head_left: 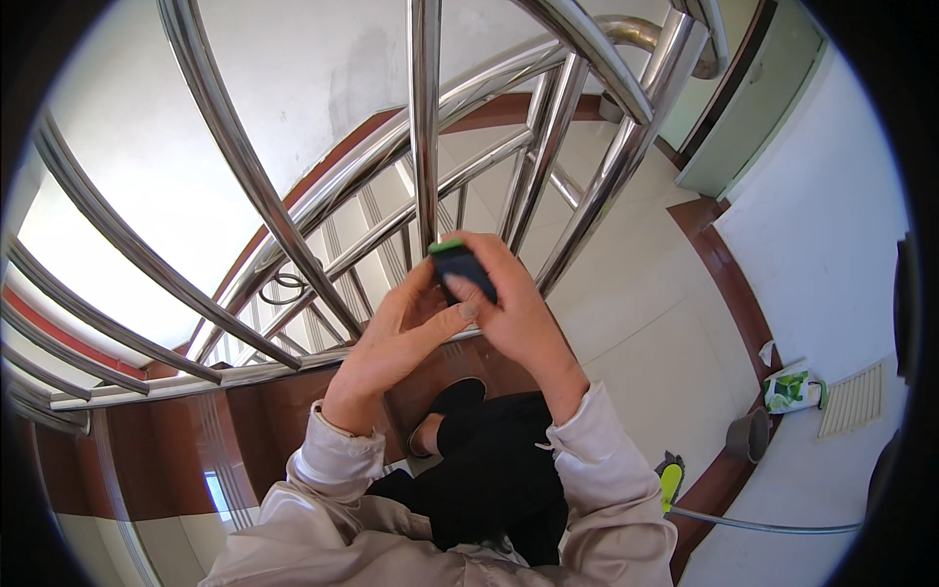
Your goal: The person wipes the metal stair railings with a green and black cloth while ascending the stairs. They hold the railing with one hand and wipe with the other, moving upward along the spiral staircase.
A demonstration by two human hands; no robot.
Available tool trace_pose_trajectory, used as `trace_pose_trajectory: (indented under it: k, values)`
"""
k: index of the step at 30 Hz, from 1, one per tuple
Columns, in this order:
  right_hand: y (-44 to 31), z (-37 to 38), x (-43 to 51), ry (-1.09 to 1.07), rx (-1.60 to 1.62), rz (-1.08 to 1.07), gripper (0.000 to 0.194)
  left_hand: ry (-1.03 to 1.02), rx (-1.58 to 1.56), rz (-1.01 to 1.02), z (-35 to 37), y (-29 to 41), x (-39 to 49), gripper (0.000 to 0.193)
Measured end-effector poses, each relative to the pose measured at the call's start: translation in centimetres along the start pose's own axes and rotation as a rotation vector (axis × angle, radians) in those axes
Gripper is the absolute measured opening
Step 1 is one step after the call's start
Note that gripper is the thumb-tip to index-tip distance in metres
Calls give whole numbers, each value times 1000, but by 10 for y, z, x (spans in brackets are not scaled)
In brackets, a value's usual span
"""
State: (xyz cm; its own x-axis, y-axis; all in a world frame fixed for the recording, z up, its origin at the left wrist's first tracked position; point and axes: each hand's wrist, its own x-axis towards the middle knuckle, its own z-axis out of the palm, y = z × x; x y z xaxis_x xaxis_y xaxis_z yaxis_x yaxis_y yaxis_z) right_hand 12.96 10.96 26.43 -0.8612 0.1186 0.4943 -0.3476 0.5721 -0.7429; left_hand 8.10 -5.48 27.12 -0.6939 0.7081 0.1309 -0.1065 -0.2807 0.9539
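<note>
A small dark blue pad with a green edge, perhaps a folded cloth or sponge (pixel 468 268), is held at the base of an upright steel baluster (pixel 425 139). My right hand (pixel 499 293) grips it, thumb across its face. My left hand (pixel 411 323) curves around the left side of the pad and baluster, its thumb reaching toward the right thumb; whether its hidden fingers touch the pad or the bar I cannot tell. Both hands are just above the railing's bottom rail (pixel 242 374).
Reddish-brown stair treads (pixel 161 440) lie at the lower left. Along the right wall stand a grey bin (pixel 748 436), a white-and-green bag (pixel 791 389) and a mop with a lime-green head (pixel 670 486). A curved steel handrail (pixel 367 161) runs beyond the balusters.
</note>
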Motion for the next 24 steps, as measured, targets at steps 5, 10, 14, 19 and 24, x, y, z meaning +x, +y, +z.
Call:
trace_pose_trajectory:
  k: [5, 10, 14, 19, 24]
  values:
    - [15, -5, -1, 53, 279, 346, 40, 352, 797, 488, -17, 19, 29, 46]
    - [23, -4, -2, 98, 353, 411, 41, 708, 889, 857, -23, 42, 70, 54]
    - [18, -1, 1, 112, 378, 436, 41, 470, 655, 641, -25, 57, 96, 36]
    - [19, -6, 2, 146, 424, 455, 40, 189, 271, 533, -13, 55, 109, 47]
    - [35, -11, 1, 245, 522, 439, 40, 229, 244, 455, 5, 62, 105, 57]
